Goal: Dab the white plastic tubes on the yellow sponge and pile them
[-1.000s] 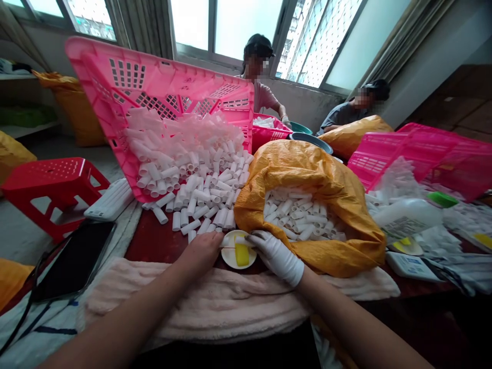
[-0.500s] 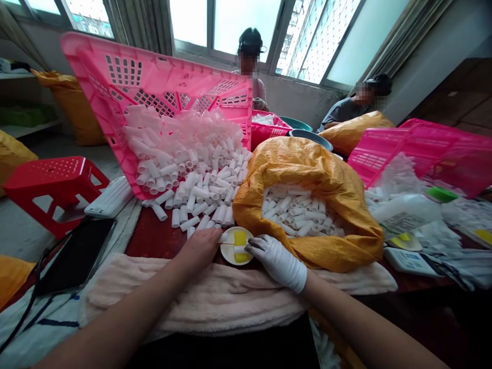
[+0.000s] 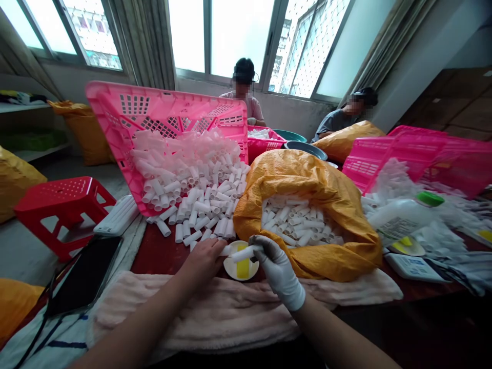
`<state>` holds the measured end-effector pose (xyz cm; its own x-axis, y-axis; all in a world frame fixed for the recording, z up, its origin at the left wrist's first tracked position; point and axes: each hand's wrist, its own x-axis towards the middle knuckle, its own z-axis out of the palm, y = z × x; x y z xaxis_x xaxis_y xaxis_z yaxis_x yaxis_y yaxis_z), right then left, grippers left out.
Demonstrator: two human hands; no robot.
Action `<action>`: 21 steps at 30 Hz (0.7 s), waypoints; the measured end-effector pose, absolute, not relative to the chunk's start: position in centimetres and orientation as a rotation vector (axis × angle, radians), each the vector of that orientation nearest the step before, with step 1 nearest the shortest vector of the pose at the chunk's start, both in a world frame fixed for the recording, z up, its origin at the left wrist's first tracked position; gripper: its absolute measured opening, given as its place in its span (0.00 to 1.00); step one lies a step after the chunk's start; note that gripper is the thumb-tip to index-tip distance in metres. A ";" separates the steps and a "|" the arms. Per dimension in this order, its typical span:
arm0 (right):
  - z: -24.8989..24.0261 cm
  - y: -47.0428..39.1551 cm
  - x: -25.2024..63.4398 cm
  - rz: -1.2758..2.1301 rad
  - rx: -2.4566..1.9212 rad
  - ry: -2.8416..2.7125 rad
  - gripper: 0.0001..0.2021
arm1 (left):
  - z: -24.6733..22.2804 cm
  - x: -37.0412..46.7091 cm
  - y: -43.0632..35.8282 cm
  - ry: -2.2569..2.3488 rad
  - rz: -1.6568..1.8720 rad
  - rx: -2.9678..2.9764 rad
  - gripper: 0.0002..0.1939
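Holds a white tube [image 3: 241, 254] in the gloved right hand [image 3: 277, 274], with thumb and fingertips pinched narrowly on its right end and smudged dark. Holds a short white piece [image 3: 226, 250] at the fingertips of the bare left hand [image 3: 203, 260], curled nearly closed just beside the tube; cannot tell the full form of that piece, partly hidden by the fingers. Shows below the tube, between both hands, a small pale dish [image 3: 254, 270] with a yellow strip [image 3: 242, 270] in it, on a dark red table [image 3: 149, 259]. Stretches both forearms above a pale pink towel [image 3: 184, 307] along the near edge. Shows beyond the left hand a loose heap of tubes [image 3: 194, 205], spilling from a tipped pink basket [image 3: 161, 95], and beyond the right hand an orange sack [image 3: 307, 169], open toward the front, with more tubes inside. Includes at far left a red stool [image 3: 57, 195] and a dark-screened device [image 3: 84, 279]; includes at right a translucent bottle [image 3: 403, 218] with a green cap; shows two other people near the windows, with heads lowered
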<state>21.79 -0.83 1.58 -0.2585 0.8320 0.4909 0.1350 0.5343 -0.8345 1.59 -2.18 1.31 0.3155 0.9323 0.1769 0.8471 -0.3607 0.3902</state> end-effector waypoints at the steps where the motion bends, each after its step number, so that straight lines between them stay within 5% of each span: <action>1: 1.6 -0.8 21.7 0.878 -0.842 -1.631 0.10 | 1.5 1.6 -2.3 1.551 0.603 2.334 0.11; 8: 4.5 -1.5 22.1 0.570 -0.626 -2.166 0.11 | 2.5 2.9 -3.5 1.325 0.497 2.314 0.10; 15: 2.5 -2.2 20.8 0.798 -1.186 -1.938 0.19 | 3.2 4.7 -5.1 1.520 0.173 2.426 0.14; 21: 3.3 -5.5 21.5 0.602 -1.023 -2.110 0.21 | 4.5 5.3 -7.0 1.031 0.247 1.990 0.12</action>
